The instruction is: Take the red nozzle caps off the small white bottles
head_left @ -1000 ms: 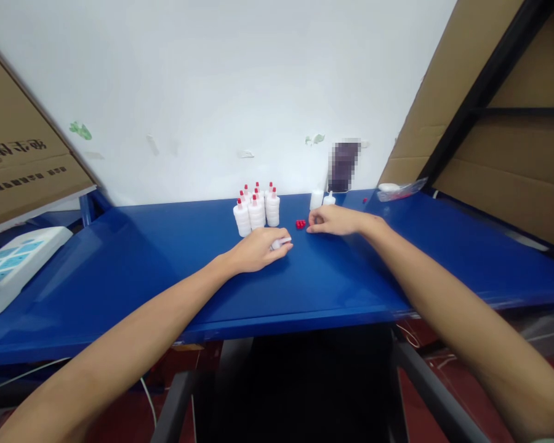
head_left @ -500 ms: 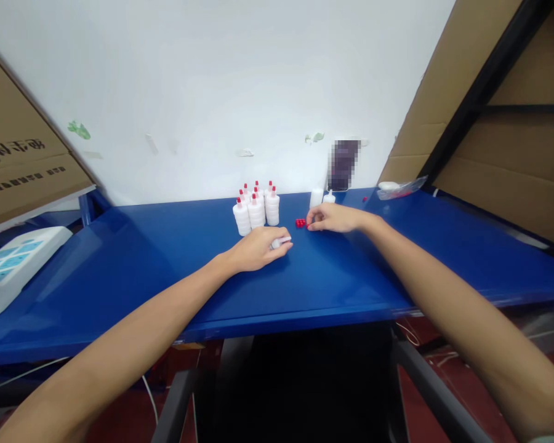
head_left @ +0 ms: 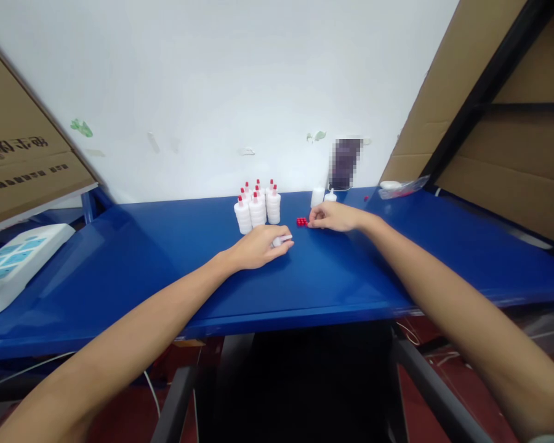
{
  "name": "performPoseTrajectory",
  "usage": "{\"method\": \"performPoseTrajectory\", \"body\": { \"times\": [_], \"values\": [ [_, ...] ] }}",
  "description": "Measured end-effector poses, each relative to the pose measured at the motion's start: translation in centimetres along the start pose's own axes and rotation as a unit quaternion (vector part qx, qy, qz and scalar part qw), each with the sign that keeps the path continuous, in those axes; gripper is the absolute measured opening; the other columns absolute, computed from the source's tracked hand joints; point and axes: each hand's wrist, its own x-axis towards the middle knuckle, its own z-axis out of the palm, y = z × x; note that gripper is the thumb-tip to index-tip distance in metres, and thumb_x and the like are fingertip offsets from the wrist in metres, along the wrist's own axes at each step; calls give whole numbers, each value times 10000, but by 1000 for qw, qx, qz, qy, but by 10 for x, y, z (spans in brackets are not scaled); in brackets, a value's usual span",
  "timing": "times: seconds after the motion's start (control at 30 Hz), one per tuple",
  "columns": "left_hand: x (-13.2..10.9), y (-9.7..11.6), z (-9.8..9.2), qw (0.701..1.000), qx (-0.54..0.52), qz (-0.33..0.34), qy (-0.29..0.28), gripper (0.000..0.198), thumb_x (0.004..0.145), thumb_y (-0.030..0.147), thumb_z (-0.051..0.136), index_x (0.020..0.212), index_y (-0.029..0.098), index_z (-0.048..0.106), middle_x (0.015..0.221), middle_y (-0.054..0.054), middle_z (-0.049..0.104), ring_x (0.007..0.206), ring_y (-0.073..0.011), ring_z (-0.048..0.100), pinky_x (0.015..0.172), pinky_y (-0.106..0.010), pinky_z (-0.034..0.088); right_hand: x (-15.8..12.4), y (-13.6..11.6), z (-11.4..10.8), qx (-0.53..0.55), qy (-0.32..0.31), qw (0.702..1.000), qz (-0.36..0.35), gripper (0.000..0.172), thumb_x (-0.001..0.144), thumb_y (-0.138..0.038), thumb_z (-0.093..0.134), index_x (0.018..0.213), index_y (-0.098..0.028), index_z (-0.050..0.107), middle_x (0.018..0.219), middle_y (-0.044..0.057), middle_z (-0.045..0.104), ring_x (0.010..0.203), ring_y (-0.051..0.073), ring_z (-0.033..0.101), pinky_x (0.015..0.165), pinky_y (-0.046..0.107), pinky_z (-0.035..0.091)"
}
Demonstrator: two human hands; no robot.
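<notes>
My left hand (head_left: 263, 246) is closed around a white squeeze bottle (head_left: 282, 239), mostly hidden by the fingers, with its thin bare nozzle pointing right. Fingertips of my right hand (head_left: 330, 215) are pinched together low over the table, on a red cap at the right edge of a small block of red caps (head_left: 301, 221). Several white squeeze bottles (head_left: 257, 212) with red-capped nozzles stand upright in a tight group just behind my left hand. Behind my right hand stand a white bottle (head_left: 317, 197) and another bottle with an uncapped nozzle (head_left: 330, 196).
The blue table (head_left: 277, 295) runs up to a white wall. A clear plastic bag (head_left: 404, 187) lies at the back right, near a lone red cap (head_left: 365, 198). A white device with blue panels (head_left: 21, 264) stands at the left. Cardboard (head_left: 23, 135) flanks the table.
The view has shifted very slightly. My left hand stays around the bottle, and my right fingertips remain at the red caps with hardly any movement.
</notes>
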Motion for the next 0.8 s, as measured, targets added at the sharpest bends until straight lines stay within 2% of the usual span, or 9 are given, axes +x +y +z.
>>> {"method": "performPoseTrajectory", "body": {
  "times": [0.33, 0.5, 0.6, 0.67, 0.7, 0.8],
  "values": [
    [-1, -5, 2, 1000, -4, 2, 5, 289, 1019, 417, 474, 929, 176, 604, 837, -16, 640, 747, -154, 590, 724, -285, 429, 2, 0, 3, -42, 20, 999, -5, 248, 851, -412, 613, 858, -170, 667, 722, 22, 622, 668, 156, 518, 662, 300, 391],
    [-1, -4, 2, 1000, -3, -7, 5, 281, 1014, 418, 483, 951, 180, 618, 858, -21, 664, 764, -161, 614, 735, -287, 445, -4, -7, 1, -59, 31, 998, -6, 197, 844, -359, 613, 855, -167, 659, 745, 33, 642, 674, 157, 540, 669, 299, 392],
    [-1, -5, 3, 999, 4, -29, 21, 282, 1012, 430, 488, 1021, 187, 631, 937, -38, 704, 811, -180, 641, 759, -300, 463, -9, -18, 1, -83, 124, 988, -42, 144, 837, -292, 583, 813, -169, 655, 729, 32, 639, 670, 154, 535, 670, 300, 369],
    [-1, -7, 4, 998, 9, -49, 44, 295, 1008, 442, 495, 1105, 195, 624, 999, -50, 717, 810, -186, 645, 764, -310, 474, -12, -30, 4, -75, 178, 978, -80, 193, 863, -298, 547, 745, -174, 636, 696, 25, 618, 662, 149, 518, 671, 305, 348],
    [-2, -8, 4, 997, 11, -57, 59, 309, 1007, 447, 499, 1151, 199, 612, 1016, -55, 715, 805, -187, 645, 766, -315, 479, -13, -37, 7, -60, 183, 976, -103, 249, 887, -323, 527, 708, -178, 620, 675, 21, 602, 655, 146, 505, 668, 308, 338],
    [-2, -12, 5, 992, 9, -70, 102, 386, 994, 425, 517, 1314, 209, 535, 999, -57, 694, 778, -183, 635, 760, -321, 487, -13, -56, 22, 3, 145, 975, -170, 366, 934, -401, 481, 638, -193, 537, 611, -8, 521, 609, 127, 436, 627, 306, 299]
  ]
}}
